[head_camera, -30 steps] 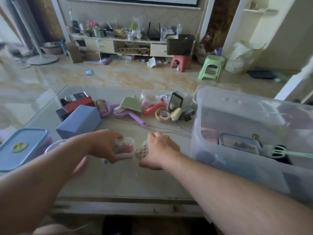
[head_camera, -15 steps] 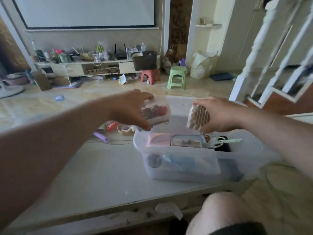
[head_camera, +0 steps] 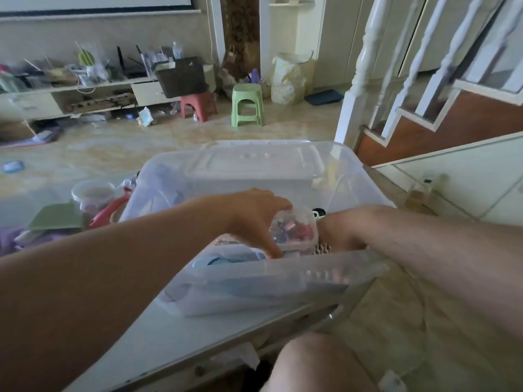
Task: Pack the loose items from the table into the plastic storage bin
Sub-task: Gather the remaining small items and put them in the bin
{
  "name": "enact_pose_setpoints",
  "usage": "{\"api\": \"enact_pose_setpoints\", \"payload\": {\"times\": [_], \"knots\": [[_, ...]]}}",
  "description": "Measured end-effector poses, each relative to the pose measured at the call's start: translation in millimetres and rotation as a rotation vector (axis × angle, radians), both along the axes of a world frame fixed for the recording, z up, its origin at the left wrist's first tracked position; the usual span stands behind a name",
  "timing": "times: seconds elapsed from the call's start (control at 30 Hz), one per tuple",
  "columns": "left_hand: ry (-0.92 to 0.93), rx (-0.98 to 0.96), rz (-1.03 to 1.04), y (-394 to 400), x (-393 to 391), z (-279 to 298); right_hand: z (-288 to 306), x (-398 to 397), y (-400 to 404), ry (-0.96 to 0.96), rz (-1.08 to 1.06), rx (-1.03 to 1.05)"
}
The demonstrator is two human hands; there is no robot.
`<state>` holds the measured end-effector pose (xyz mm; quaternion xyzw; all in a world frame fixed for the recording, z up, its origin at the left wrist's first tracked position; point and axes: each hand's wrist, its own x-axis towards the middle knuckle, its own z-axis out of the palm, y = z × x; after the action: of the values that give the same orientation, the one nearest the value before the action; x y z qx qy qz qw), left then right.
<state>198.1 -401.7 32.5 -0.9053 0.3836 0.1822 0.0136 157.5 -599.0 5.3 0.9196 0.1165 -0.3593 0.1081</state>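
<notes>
Bin (head_camera: 283, 275) interior: hands gripping items.

No text, label or number can be read anywhere.

Both hands crowd the near half of the bin (head_camera: 283, 274); its far half, beside a clear box (head_camera: 249, 168), lies open. Clutter (head_camera: 85, 210) blocks the counter's left edge.
</notes>
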Motion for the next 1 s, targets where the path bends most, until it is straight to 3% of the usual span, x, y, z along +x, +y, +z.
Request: {"api": "enact_pose_setpoints", "payload": {"times": [0.17, 0.37, 0.53, 0.67, 1.0], "knots": [[0.037, 0.004, 0.029, -12, 11, -6, -1, 2, -12, -0.016, -0.132, 0.154], [-0.015, -0.048, 0.077, -33, 25, -12, 14, 3, -21, -0.668, -0.545, 0.721], [0.033, -0.085, -0.087, -71, 6, -21, 18, -2, -21, -0.842, -0.571, 0.776], [0.056, -0.044, -0.241, -86, -4, -31, 17, 0, -23, -0.847, -0.594, 0.741], [0.117, -0.045, -0.262, -70, -4, -29, 13, 6, -23, -0.733, -0.590, 0.727]]}}
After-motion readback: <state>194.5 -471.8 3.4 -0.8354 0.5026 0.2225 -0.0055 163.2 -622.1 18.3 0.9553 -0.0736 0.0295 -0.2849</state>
